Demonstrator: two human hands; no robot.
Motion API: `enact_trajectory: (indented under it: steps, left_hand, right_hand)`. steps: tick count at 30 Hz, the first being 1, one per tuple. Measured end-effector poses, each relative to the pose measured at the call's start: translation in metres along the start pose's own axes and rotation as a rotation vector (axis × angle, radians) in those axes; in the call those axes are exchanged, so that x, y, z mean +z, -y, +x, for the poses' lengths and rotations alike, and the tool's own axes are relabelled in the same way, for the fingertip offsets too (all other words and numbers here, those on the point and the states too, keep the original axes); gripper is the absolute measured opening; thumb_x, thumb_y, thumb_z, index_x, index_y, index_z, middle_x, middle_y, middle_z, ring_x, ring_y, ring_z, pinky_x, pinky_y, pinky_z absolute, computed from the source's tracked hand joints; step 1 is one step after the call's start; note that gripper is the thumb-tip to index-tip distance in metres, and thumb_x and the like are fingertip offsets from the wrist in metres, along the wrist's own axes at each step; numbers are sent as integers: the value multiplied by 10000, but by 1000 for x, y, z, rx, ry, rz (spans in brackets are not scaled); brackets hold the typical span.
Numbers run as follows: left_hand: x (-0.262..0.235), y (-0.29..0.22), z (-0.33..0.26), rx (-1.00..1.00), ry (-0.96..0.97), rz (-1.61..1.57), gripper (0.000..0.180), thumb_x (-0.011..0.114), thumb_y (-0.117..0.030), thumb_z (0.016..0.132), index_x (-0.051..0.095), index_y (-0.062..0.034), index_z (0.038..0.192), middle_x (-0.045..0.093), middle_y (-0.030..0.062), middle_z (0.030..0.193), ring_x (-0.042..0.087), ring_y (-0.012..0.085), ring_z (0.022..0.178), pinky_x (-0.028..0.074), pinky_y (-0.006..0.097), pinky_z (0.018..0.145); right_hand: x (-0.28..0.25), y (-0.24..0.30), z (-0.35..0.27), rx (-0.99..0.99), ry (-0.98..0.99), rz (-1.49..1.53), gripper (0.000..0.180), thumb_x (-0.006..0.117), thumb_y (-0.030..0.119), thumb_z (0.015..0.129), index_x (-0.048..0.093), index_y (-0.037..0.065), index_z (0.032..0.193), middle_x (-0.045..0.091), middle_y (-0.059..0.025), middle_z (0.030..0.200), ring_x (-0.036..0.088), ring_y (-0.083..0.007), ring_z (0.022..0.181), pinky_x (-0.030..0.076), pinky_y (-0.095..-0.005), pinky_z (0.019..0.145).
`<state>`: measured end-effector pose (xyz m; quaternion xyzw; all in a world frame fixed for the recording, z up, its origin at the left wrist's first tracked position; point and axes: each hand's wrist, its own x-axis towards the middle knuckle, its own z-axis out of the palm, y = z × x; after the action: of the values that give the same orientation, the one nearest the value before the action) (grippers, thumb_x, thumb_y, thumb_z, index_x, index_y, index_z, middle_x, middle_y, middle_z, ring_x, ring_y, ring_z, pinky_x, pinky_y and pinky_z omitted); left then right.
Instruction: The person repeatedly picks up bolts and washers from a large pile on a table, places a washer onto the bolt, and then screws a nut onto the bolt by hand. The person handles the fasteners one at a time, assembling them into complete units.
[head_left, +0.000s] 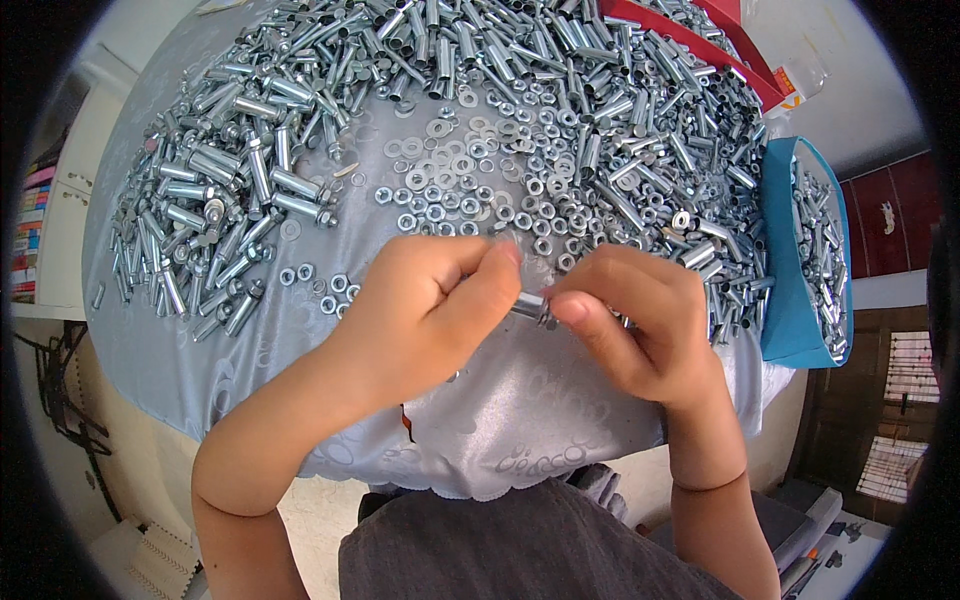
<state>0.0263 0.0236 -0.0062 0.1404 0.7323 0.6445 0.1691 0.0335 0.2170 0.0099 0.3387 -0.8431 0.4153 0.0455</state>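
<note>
Between my hands, over the near part of the table, is a silvery sleeve anchor bolt (527, 304). My left hand (425, 315) is closed round its left part, which the fingers hide. With thumb and forefinger, my right hand (640, 315) pinches the bolt's right end, where a nut or washer partly shows. Just beyond the fingers lie loose hex nuts (468, 206) and flat washers (440, 128). A heap of assembled anchor bolts (215, 165) spreads to the left of them.
Metal sleeves (465, 45) are heaped along the far side and right of the table. A red box (690, 38) stands at the far right, and a blue bin (790, 335) of metal parts at the right edge. A pale patterned cloth (500, 430) covers the table.
</note>
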Motion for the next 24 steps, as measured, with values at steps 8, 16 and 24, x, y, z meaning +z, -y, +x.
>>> enact_trajectory:
  steps: [8, 16, 24]
  left_hand:
    - [2, -1, -2, -69, -6, -4, 368, 444, -240, 900, 471, -9, 615, 349, -62, 502, 298, 16, 499, 237, 233, 411]
    - [2, -6, -1, -66, -19, -46, 346, 456, -242, 898, 488, -4, 650, 363, -49, 516, 310, 18, 513, 256, 225, 420]
    - [4, -2, 1, -47, -8, -164, 272, 457, -231, 904, 514, -6, 765, 379, -40, 574, 307, 14, 541, 264, 208, 443]
  right_hand:
    - [4, -3, -1, -20, 52, -120, 251, 692, 220, 702, 586, 37, 837, 545, -82, 659, 539, -268, 555, 438, -343, 493]
    - [14, -8, 1, -73, -72, -98, 255, 680, 244, 718, 580, 36, 826, 530, -88, 625, 540, -260, 549, 416, -331, 461]
    - [14, -3, 2, 47, -52, -81, 267, 657, 279, 741, 569, 32, 788, 519, -88, 603, 530, -262, 522, 403, -339, 451]
